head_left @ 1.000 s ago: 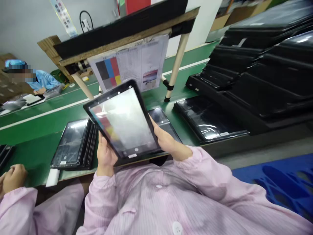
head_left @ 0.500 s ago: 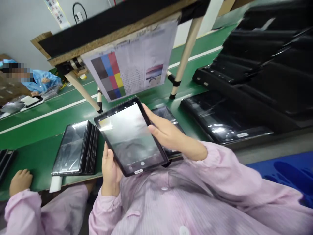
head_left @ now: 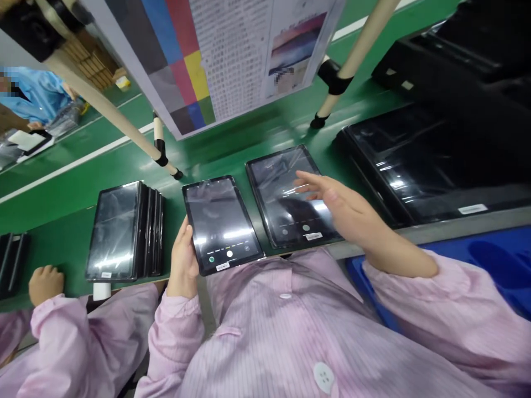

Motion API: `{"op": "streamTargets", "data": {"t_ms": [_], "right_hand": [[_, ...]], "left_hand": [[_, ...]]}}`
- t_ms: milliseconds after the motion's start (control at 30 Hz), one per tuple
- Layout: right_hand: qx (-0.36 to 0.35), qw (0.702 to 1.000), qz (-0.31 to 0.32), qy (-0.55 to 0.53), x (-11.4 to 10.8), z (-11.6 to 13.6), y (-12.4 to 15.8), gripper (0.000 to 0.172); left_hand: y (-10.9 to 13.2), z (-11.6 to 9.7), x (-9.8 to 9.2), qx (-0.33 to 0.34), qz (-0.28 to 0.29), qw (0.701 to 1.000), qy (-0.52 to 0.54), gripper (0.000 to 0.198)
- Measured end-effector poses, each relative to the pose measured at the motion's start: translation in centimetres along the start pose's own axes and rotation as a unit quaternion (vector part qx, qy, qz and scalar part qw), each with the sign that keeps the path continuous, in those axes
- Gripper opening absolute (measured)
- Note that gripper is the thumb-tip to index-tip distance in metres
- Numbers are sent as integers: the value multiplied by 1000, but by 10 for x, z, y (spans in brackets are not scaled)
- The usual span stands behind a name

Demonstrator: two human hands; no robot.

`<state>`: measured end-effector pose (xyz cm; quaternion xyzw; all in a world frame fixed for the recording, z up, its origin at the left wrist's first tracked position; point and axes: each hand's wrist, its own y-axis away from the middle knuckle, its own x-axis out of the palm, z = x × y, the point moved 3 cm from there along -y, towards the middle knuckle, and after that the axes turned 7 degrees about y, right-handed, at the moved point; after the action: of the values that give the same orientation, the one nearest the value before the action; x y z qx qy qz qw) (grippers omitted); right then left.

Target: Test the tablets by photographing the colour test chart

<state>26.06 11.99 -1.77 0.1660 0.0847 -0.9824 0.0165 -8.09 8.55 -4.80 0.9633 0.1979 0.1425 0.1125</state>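
A green counter (head_left: 265, 119) runs across the scene, carrying, at two to three o'clock, a black pile (head_left: 448, 160) cut off by the right edge, its contents too dark to count. At twelve o'clock hangs one printed sheet (head_left: 232, 61), its top out of view and its small text unreadable, between two long pale poles. Blue plastic (head_left: 468, 265) at four o'clock is partly hidden by a pink sleeve. At ten o'clock a co-worker in blue (head_left: 37, 94) is cropped at the left edge, near clear wrapping (head_left: 66, 119) whose contents cannot be made out. One stack of tablets (head_left: 114, 232), at least three, leans at nine o'clock, lower units obscured. Near the centre, two single tablets lie side by side: the first tablet (head_left: 219, 221), toward eight o'clock, has its left edge grasped by the left hand (head_left: 185, 257), thumb at the rim, other fingers mostly hidden; the second tablet (head_left: 286, 193) is at its two o'clock. Over the second, the right hand (head_left: 346, 210) spreads with fingers extended and nothing gripped; whether they touch the glass cannot be told. A co-worker's hand (head_left: 46, 284) rests at eight o'clock.
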Motion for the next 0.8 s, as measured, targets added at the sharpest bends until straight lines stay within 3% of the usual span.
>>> {"op": "streamTargets", "data": {"t_ms": [100, 267, 333, 600, 800], "right_hand": [[3, 1000, 8, 16, 3, 3, 1, 49], [-57, 987, 142, -45, 50, 32, -3, 67], [-92, 982, 163, -20, 64, 45, -7, 75], [-193, 972, 82, 107, 61, 66, -14, 70], [-153, 962, 97, 205, 57, 59, -27, 77]], "left_hand": [[4, 1, -3, -48, 2, 997, 54, 54], [25, -3, 7, -35, 11, 994, 105, 47], [33, -1, 15, -35, 12, 993, 114, 45], [47, 5, 22, -19, -13, 992, 123, 43], [53, -11, 16, -17, -30, 994, 106, 45]]}}
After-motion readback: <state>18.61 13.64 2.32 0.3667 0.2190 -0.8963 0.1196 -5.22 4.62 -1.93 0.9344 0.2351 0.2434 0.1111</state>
